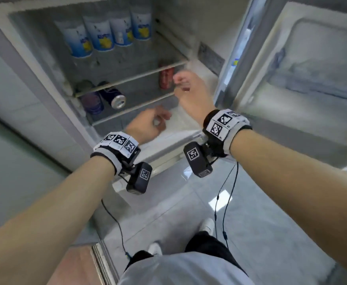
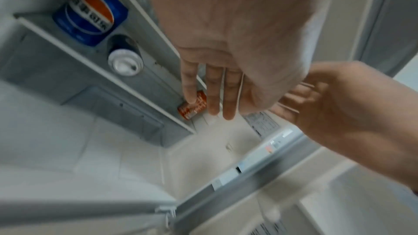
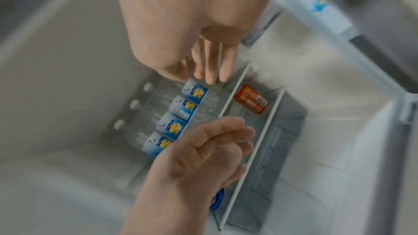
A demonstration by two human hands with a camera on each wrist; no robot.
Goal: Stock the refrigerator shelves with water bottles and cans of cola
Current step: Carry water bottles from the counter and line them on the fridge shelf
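Hovering empty: L hand (image 1: 148,124), R hand (image 1: 189,89)

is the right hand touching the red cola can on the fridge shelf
Apart. In the right wrist view the right hand has its fingertips ending short of the red cola can, with a white shelf rail between them.

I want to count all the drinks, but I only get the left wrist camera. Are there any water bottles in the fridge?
Observer: Yes, four water bottles stand in a row on the upper shelf.
Operator: What do they look like?
Observer: Clear, with blue labels that have a yellow picture.
Operator: Is the right hand holding one?
Observer: No. The right hand holds nothing, and its fingers are out straight.
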